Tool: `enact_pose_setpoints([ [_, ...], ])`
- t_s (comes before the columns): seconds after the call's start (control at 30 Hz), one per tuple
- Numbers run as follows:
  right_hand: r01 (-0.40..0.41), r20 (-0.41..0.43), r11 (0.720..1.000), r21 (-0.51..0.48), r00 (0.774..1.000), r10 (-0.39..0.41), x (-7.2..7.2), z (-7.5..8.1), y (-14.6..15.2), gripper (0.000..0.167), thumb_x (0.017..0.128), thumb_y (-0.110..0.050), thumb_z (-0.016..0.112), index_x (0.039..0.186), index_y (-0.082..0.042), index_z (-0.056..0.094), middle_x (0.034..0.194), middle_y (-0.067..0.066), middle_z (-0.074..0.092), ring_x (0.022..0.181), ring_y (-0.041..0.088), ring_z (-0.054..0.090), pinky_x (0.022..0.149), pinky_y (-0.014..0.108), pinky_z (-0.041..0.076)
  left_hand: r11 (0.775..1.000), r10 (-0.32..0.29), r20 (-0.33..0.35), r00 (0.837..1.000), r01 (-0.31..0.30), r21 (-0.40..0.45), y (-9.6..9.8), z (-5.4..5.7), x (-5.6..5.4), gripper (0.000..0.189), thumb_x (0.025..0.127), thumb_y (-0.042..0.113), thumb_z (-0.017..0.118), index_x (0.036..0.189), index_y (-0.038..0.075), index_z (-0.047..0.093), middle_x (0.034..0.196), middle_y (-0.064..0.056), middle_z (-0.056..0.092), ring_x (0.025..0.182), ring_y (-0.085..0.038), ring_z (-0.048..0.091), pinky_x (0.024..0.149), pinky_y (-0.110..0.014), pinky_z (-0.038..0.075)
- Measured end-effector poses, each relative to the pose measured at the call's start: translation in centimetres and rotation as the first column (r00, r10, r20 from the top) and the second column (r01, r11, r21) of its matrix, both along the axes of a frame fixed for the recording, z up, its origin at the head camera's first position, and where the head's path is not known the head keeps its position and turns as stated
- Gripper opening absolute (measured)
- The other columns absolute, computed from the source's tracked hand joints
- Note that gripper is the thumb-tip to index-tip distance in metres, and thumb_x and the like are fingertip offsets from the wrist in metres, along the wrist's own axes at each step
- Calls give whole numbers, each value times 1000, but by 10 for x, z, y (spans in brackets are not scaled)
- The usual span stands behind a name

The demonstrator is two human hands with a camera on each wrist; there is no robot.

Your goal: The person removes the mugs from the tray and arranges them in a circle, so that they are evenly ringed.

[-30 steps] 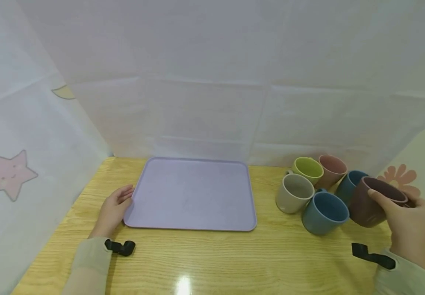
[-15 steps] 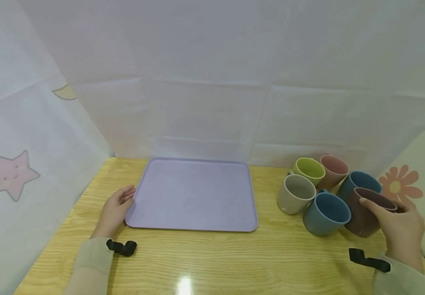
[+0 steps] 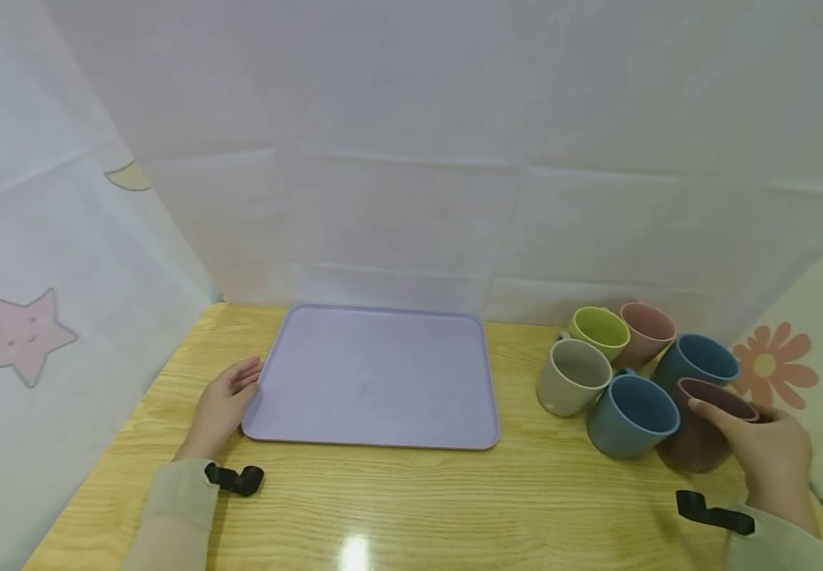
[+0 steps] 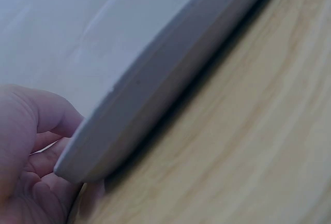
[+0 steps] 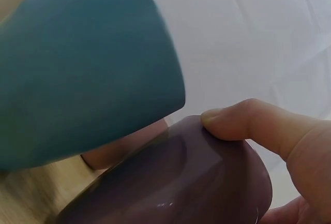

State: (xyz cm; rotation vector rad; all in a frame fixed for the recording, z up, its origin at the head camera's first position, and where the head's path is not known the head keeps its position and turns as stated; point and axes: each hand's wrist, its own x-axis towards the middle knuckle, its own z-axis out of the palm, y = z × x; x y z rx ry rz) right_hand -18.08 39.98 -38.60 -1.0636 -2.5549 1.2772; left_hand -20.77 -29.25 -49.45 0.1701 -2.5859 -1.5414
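Note:
My right hand (image 3: 775, 460) grips a dark brown mug (image 3: 697, 440) at the right, thumb at its rim and fingers round the far side, partly hidden. The brown mug (image 5: 181, 177) stands close beside a blue mug (image 5: 98, 69) in the right wrist view. My left hand (image 3: 219, 408) holds the left edge of a lilac tray (image 3: 376, 377). Its thumb lies at the rim, and the left wrist view has fingers curled by the tray's corner (image 4: 98, 157), one fingertip showing below it.
Grouped with the brown mug are a front blue mug (image 3: 629, 424), a cream mug (image 3: 561, 388), a green mug (image 3: 600, 327), a pink mug (image 3: 640, 341) and a rear blue mug (image 3: 690, 365). A white cloth wall (image 3: 397, 198) rises behind the wooden table (image 3: 419, 507).
My right hand has brought the brown mug down and leftward, nearer the front blue mug, uncovering more of the rear blue mug. My left hand and the tray have stayed put.

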Motion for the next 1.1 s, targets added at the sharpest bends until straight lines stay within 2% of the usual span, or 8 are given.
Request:
enact_pose_setpoints([
  [0.2,-18,6,1000,-15,1000,19,2,0,-1,119,81,-61,77,159,6,16,158,35,27,137,52,36,105,65,41,1000,2,11,1000,-2,-3,0,0,0,49,104,6,51,151,-5,41,146,-25,52,133,-35,52,87,0,39],
  [0.3,-44,6,999,-7,999,44,3,0,2,119,82,-60,76,159,6,15,157,36,26,136,52,36,99,62,45,1000,3,16,1000,-3,3,0,0,0,49,104,6,51,151,-5,41,146,-25,52,133,-35,52,87,-1,40],
  [0.4,-86,-3,996,1,996,86,4,0,6,118,84,-58,75,159,8,12,156,38,25,131,51,40,81,42,57,1000,6,18,1000,-6,8,0,0,0,49,105,6,51,151,-4,41,147,-25,52,133,-35,51,87,0,40],
  [0.53,-133,-22,991,-10,991,133,5,-2,11,116,86,-53,76,157,12,11,152,39,28,121,47,47,56,22,54,1000,7,26,1000,-8,9,0,0,0,49,105,7,51,152,-4,41,147,-24,51,134,-35,51,88,-1,41],
  [0.6,-159,-19,987,-10,987,159,6,-2,13,114,87,-51,76,155,15,13,149,40,30,114,44,52,58,25,57,1000,5,31,1000,-5,5,-1,1,0,50,105,7,52,152,-4,40,147,-24,51,134,-35,51,88,-2,42],
  [0.7,-214,-4,977,-1,977,214,7,-2,16,108,88,-48,77,150,19,20,140,40,37,93,26,61,62,31,60,1000,-1,33,999,0,1,-1,0,0,50,105,8,51,152,-3,40,148,-24,51,135,-35,50,88,-3,42],
  [0.83,-279,0,960,15,960,279,8,-1,17,97,88,-45,78,142,20,31,128,35,48,77,6,58,66,35,62,1000,-4,30,1000,4,6,-1,0,1,50,105,7,51,152,-4,39,148,-25,50,135,-36,50,87,-1,41],
  [1.1,-304,34,953,-1,952,304,8,2,15,99,88,-43,78,141,23,26,132,41,40,85,19,63,70,42,63,1000,-5,37,999,5,6,-1,1,0,50,105,8,51,153,-3,39,149,-23,50,135,-35,49,89,-3,42],
])
